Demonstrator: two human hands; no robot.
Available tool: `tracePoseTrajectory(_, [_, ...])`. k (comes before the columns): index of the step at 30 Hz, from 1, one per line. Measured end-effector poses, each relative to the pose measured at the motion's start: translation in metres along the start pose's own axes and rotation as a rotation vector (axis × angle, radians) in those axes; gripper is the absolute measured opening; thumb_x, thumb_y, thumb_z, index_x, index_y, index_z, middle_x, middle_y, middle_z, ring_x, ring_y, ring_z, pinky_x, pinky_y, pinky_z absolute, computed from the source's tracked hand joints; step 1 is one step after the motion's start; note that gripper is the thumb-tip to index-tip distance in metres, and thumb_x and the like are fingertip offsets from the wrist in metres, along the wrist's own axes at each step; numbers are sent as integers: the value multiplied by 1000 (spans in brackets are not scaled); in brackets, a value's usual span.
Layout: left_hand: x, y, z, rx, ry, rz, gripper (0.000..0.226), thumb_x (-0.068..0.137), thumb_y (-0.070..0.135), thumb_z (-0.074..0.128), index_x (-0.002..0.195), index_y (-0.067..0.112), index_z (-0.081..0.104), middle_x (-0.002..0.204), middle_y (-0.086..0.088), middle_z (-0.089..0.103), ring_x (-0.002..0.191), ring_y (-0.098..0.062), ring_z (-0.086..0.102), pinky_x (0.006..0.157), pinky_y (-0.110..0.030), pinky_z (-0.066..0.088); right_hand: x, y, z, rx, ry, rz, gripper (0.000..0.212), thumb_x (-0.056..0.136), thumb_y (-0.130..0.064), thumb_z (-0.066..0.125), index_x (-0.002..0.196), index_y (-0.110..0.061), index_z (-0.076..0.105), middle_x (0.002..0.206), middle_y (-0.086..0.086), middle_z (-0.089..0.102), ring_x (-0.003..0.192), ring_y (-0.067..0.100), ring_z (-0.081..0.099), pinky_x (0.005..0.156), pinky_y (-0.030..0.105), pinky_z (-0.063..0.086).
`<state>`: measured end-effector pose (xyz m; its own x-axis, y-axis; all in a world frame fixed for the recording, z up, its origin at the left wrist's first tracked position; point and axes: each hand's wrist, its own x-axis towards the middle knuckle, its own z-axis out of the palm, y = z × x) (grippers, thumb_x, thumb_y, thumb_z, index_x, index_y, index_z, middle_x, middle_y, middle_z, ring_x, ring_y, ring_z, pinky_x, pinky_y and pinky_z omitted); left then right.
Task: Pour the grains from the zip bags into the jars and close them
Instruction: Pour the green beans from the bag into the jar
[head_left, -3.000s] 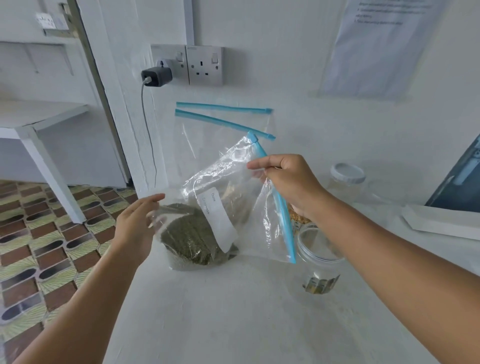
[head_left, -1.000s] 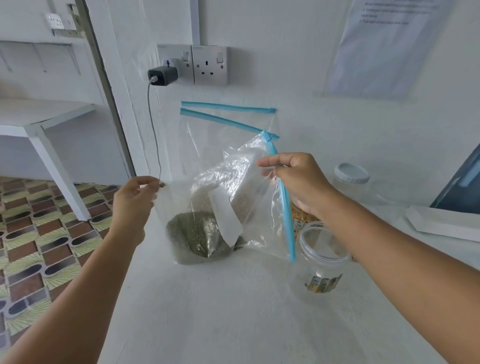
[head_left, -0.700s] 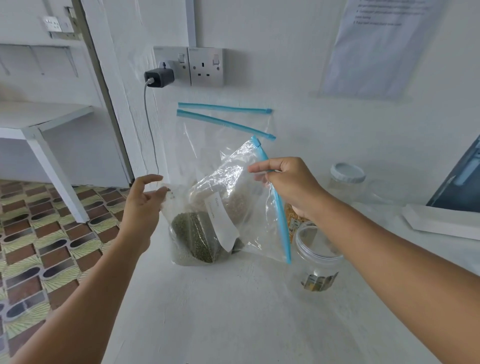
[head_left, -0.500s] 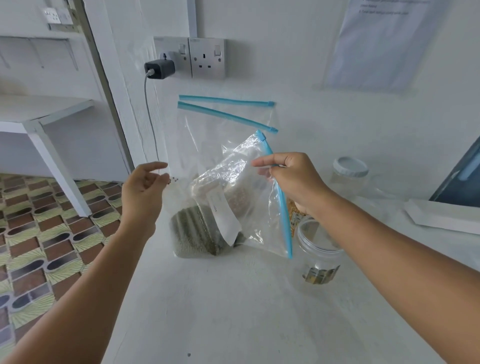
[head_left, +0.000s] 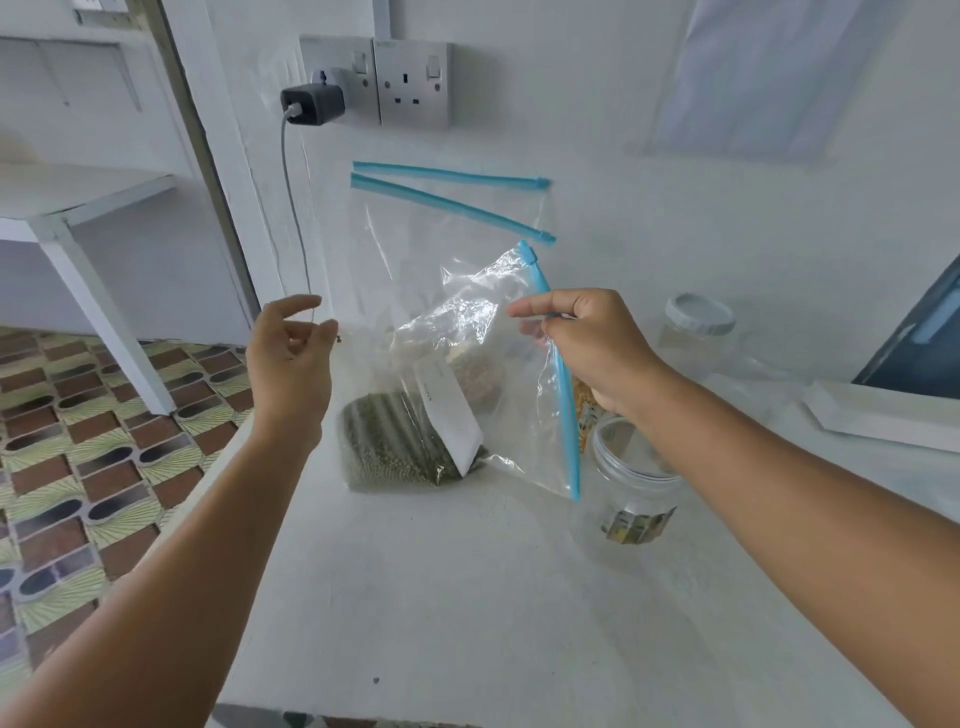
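My right hand pinches the blue zip strip of a clear zip bag, which hangs turned sideways with the strip running downward. The bag carries a white label, and green grains in its lower left rest on the table. My left hand hovers by the bag's upper left corner, index finger and thumb apart, holding nothing. An open clear jar stands just right of the bag, below my right wrist. A second zip bag leans on the wall behind, its zip apart.
A jar with a white lid stands at the back right. A jar of yellow grains is partly hidden by my right hand. A flat white box lies at far right. The table's left edge drops to tiled floor. A charger hangs on the wall.
A second ago my left hand pinched the bag's left corner; now its fingers have spread and let go. The right hand keeps its pinch on the zip strip.
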<state>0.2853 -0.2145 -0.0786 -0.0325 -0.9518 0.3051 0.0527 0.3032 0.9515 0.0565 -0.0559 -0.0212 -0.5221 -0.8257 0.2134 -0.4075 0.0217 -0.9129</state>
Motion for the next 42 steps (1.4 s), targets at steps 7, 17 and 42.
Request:
tracePoseTrajectory(7, [7, -11, -18, 20, -38, -72, 35, 96, 16, 75, 127, 27, 62, 92, -3, 75, 81, -7, 70, 89, -31, 55, 1, 3, 1, 7, 6, 0, 52, 96, 9, 47, 93, -31, 81, 113, -7, 77, 99, 2, 74, 98, 24, 55])
tracePoseTrajectory(17, [14, -17, -20, 143, -125, -43, 25, 95, 13, 75, 115, 29, 70, 90, 8, 79, 88, -7, 73, 80, -21, 54, 4, 8, 7, -6, -27, 24, 52, 96, 9, 46, 91, -31, 80, 112, -6, 77, 101, 3, 74, 108, 33, 52])
tracePoseTrajectory(42, [2, -22, -14, 30, -223, -113, 31, 97, -2, 66, 100, 25, 81, 100, 7, 79, 96, -5, 69, 102, -27, 54, 5, 8, 4, -33, -11, -11, 54, 94, 9, 44, 98, -30, 81, 115, -9, 76, 99, -1, 74, 98, 25, 54])
